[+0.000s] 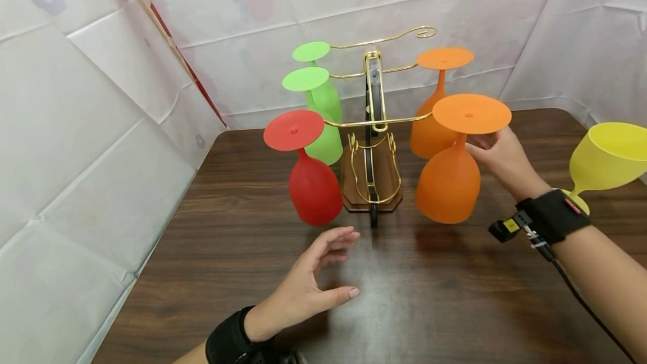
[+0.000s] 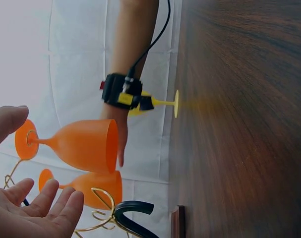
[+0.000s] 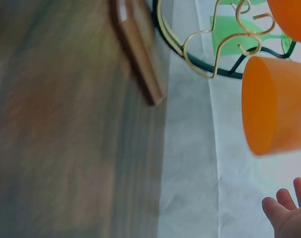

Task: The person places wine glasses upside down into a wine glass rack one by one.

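A gold wire stemware rack (image 1: pixel 374 123) holds upside-down goblets by their feet. On its right side hang a front orange goblet (image 1: pixel 450 187) and a rear orange goblet (image 1: pixel 429 128). My right hand (image 1: pixel 505 164) is just right of these, partly hidden behind the front one in the head view. In the right wrist view its fingers (image 3: pixel 285 198) are spread and hold nothing. A red goblet (image 1: pixel 315 192) hangs at the front left, two green goblets (image 1: pixel 326 148) behind it. My left hand (image 1: pixel 303 291), fingers extended and thumb apart, hovers in front of the rack, touching nothing.
A yellow goblet (image 1: pixel 601 162) stands upright on the dark wooden table (image 1: pixel 227 274), to the right behind my right wrist. The rack has a wooden base (image 1: pixel 386 176). Pale patterned sheets (image 1: pixel 263 10) enclose the back and sides. A cable (image 1: pixel 581 291) runs along my right forearm.
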Demonstrator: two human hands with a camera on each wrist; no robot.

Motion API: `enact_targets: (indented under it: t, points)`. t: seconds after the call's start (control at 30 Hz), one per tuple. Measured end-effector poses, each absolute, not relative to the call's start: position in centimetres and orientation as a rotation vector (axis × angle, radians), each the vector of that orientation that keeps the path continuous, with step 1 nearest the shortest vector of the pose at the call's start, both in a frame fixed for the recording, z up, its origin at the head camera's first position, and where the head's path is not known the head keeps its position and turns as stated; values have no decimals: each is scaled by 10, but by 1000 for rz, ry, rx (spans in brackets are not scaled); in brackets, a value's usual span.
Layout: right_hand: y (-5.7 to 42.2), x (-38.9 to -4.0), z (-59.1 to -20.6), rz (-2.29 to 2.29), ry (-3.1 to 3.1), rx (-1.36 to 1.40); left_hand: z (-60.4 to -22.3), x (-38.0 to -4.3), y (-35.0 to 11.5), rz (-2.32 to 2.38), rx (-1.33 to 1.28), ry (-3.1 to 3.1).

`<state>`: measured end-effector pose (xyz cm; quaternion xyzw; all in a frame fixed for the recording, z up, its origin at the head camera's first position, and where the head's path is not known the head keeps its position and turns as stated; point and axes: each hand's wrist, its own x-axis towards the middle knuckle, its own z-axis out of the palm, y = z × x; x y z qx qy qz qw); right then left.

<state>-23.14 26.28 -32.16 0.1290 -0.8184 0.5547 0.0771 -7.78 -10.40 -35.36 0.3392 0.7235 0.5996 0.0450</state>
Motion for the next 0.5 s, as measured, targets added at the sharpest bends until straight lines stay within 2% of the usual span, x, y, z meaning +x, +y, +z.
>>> enact_targets:
  t: [0.2, 0.5]
  points:
    - [291, -207, -335, 1528, -2515, 250, -353, -80, -103, 1829, 1037, 2212]
    - [331, -154, -343, 1485, -2453, 271, -356, -80, -104, 1848, 1033, 2196]
